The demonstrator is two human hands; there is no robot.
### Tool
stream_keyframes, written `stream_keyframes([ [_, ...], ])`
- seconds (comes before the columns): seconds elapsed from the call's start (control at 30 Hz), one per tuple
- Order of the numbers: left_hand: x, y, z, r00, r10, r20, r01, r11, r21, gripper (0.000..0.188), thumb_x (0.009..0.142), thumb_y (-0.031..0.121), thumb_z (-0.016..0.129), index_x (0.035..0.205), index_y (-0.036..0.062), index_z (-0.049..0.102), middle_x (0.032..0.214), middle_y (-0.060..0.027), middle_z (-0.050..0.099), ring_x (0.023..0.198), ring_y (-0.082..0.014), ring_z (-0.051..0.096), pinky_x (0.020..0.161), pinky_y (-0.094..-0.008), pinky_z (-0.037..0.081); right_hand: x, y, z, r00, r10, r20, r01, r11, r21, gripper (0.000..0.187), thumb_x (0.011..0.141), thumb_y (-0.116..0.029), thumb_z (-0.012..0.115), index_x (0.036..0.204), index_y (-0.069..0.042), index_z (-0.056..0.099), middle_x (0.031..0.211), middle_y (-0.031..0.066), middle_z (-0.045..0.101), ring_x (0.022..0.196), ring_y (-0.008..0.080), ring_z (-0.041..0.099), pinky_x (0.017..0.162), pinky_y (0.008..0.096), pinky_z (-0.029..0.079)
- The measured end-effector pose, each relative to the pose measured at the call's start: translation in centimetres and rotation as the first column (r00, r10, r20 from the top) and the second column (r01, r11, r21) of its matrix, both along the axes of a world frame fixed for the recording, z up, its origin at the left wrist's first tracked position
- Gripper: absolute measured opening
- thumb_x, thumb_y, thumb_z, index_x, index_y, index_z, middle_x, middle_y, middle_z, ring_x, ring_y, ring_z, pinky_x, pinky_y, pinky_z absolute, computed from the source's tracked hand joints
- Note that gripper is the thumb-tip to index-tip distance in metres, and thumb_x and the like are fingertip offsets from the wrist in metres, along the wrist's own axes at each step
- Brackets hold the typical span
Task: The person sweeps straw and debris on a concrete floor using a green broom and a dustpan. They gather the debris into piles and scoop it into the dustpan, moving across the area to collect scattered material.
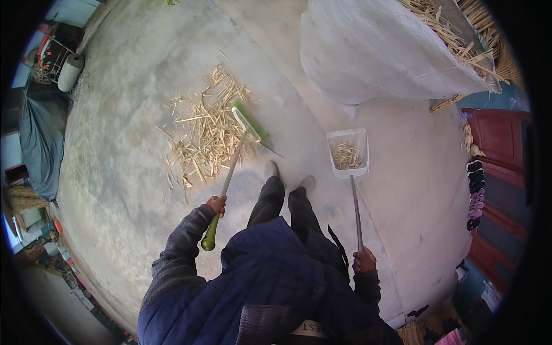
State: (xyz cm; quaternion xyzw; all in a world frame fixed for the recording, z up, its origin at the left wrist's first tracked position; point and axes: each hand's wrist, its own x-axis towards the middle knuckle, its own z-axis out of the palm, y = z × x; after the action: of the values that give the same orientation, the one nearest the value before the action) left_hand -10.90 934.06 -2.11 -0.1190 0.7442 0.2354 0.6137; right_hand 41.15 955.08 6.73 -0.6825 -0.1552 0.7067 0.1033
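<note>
My left hand (217,205) grips the green-ended handle of a broom (234,158) whose green head rests against a pile of straw-coloured cane scraps (207,129) on the concrete floor. My right hand (364,260) holds the long metal handle of a white dustpan (348,152), which stands on the floor to the right of my feet and has some scraps in it. My two shoes (287,175) lie between the broom and the dustpan.
A big white sack (374,52) full of cane strips stands at the upper right. A red door (500,138) and a row of shoes (476,192) line the right side. A dark tarp (40,138) and a white cylinder (70,72) sit at the left.
</note>
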Motion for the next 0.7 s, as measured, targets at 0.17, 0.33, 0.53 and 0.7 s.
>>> stream_keyframes([
  [0.17, 5.7, 1.9, 0.9, 0.977, -0.078, 0.201, 0.057, 0.993, 0.108, 0.036, 0.086, 0.035, 0.045, 0.061, 0.0091, 0.041, 0.047, -0.0006, 0.034, 0.033, -0.0132, 0.034, 0.032, -0.0298, 0.03, 3.1, 1.3, 0.7, 0.999, -0.037, 0.04, 0.036, 0.999, 0.021, 0.025, 0.081, -0.008, 0.048, 0.105, -0.002, 0.045, 0.07, 0.0076, 0.051, 0.038, 0.0066, 0.037, 0.03, 0.0206, 0.03],
  [0.33, 12.2, 6.2, -2.1, 0.882, -0.384, 0.275, 0.347, 0.922, 0.175, 0.043, 0.082, 0.04, 0.047, 0.06, 0.0028, 0.049, 0.047, -0.0068, 0.045, 0.034, -0.0176, 0.043, 0.034, -0.031, 0.036, 7.1, 2.1, 0.8, 0.996, -0.078, 0.031, 0.077, 0.996, 0.033, 0.026, 0.081, -0.008, 0.048, 0.107, -0.003, 0.045, 0.07, 0.0073, 0.05, 0.039, 0.0069, 0.039, 0.03, 0.0205, 0.031],
  [0.53, 16.9, 10.6, -7.2, 0.807, -0.545, 0.228, 0.5, 0.835, 0.229, 0.041, 0.08, 0.04, 0.046, 0.057, 0.0057, 0.052, 0.045, -0.0042, 0.046, 0.036, -0.0158, 0.047, 0.036, -0.0301, 0.038, 10.9, 2.1, -0.4, 0.991, -0.123, 0.044, 0.12, 0.991, 0.055, 0.027, 0.082, -0.008, 0.048, 0.108, -0.004, 0.043, 0.069, 0.0074, 0.05, 0.039, 0.0075, 0.039, 0.029, 0.0212, 0.032],
  [0.7, 12.9, 5.8, -8.3, 0.775, -0.61, 0.168, 0.603, 0.792, 0.093, 0.038, 0.077, 0.039, 0.048, 0.063, 0.0041, 0.053, 0.045, -0.0058, 0.045, 0.037, -0.0167, 0.047, 0.038, -0.0319, 0.039, 11.4, 2.7, -1.3, 0.993, -0.113, -0.022, 0.112, 0.993, -0.033, 0.013, 0.081, -0.007, 0.047, 0.093, -0.006, 0.044, 0.066, 0.0063, 0.048, 0.039, 0.0081, 0.038, 0.028, 0.0221, 0.032],
])
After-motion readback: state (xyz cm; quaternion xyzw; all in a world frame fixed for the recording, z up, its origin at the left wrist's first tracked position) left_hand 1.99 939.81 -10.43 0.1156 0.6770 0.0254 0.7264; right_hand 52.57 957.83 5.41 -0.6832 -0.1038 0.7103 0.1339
